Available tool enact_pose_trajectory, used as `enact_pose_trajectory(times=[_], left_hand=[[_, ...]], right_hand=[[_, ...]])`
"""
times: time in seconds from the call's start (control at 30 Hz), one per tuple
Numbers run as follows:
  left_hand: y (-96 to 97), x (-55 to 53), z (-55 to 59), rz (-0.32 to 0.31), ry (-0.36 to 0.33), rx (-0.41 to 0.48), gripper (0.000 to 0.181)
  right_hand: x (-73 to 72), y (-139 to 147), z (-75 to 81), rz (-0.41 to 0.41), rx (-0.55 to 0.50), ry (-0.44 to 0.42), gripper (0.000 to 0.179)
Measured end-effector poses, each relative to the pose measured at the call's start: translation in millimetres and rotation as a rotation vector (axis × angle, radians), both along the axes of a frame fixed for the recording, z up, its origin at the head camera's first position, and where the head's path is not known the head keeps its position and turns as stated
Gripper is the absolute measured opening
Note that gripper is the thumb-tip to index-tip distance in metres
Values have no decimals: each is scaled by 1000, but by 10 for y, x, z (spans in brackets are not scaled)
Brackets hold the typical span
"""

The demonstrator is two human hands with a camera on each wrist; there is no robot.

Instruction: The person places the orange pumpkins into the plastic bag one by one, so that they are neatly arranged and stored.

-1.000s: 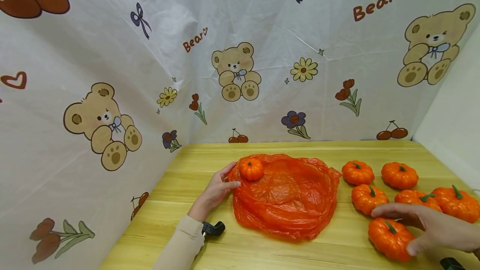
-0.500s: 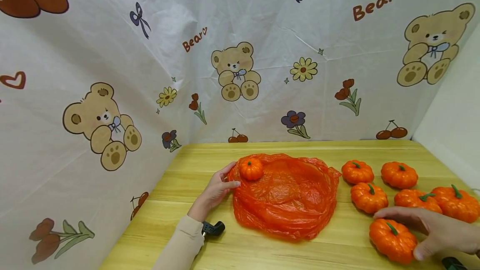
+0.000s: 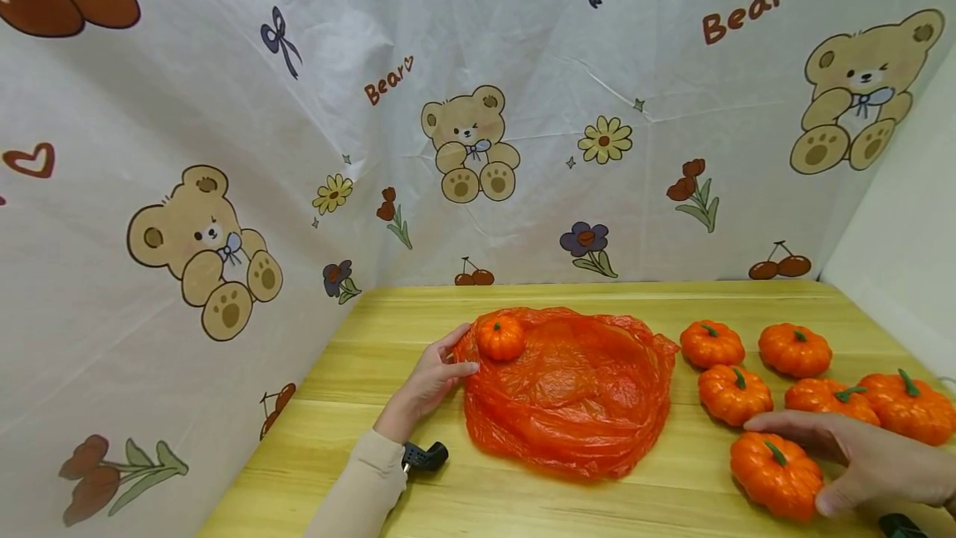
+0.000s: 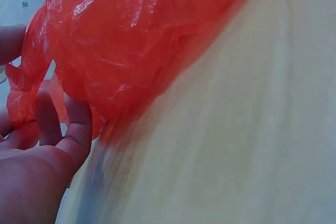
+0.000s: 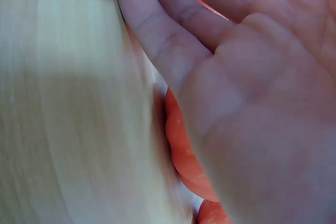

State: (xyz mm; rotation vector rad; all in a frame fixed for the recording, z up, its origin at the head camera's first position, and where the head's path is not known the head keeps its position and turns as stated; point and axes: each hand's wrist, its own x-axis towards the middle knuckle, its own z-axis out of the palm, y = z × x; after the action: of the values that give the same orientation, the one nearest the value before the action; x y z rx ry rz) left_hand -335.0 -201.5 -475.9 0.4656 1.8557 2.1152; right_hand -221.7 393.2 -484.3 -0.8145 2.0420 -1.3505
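An orange plastic bag (image 3: 553, 447) lies on the table with its mouth spread wide. My left hand (image 3: 431, 376) pinches its left rim between thumb and fingers; in the left wrist view the film (image 4: 131, 40) hangs over those fingers. Just inside that rim sits a small toy pumpkin (image 3: 502, 337) with a green stem. At the front right, my right hand (image 3: 870, 459) grips another orange pumpkin (image 3: 773, 471), fingers along its far side and thumb at its right. The right wrist view shows mostly palm (image 5: 262, 108), with that pumpkin largely out of frame.
Several more pumpkins stand at the right: one at the back (image 3: 712, 344), one beside it (image 3: 795, 350), one nearer the bag (image 3: 735, 395) and one by the right edge (image 3: 907, 409). A patterned white sheet (image 3: 523, 247) hangs behind the wooden table (image 3: 418, 310).
My right hand and its pumpkin have shifted slightly right, then a little back left. My left hand and the bag have stayed put.
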Motion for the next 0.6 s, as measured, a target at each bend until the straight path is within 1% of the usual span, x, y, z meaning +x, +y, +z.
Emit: enact_pose_trajectory(times=[0.1, 0.17, 0.23, 0.3, 0.4, 0.47, 0.53, 0.6], left_hand=[[-6, -8, -7, -5, -3, 6, 91], [-10, -10, -7, -5, -6, 9, 91], [-11, -7, 0, -1, -8, 13, 91], [-10, -4, 8, 4, -10, 18, 91], [-8, -2, 16, 9, -7, 19, 92], [-7, -8, 10, 7, -8, 20, 92], [-7, -12, 0, 3, -7, 21, 93], [-4, -12, -4, 2, -6, 22, 93]], right_hand=[[7, -11, 19, -1, -14, -3, 70], [12, -21, 43, 8, -29, 12, 71], [16, -34, 69, 15, -42, 43, 71], [22, -48, 99, 14, -49, 100, 71], [27, -78, 158, -11, -44, 149, 70], [28, -100, 204, -39, -36, 149, 69], [21, -124, 245, -54, -51, 120, 68], [15, -158, 294, -86, -39, 127, 68]])
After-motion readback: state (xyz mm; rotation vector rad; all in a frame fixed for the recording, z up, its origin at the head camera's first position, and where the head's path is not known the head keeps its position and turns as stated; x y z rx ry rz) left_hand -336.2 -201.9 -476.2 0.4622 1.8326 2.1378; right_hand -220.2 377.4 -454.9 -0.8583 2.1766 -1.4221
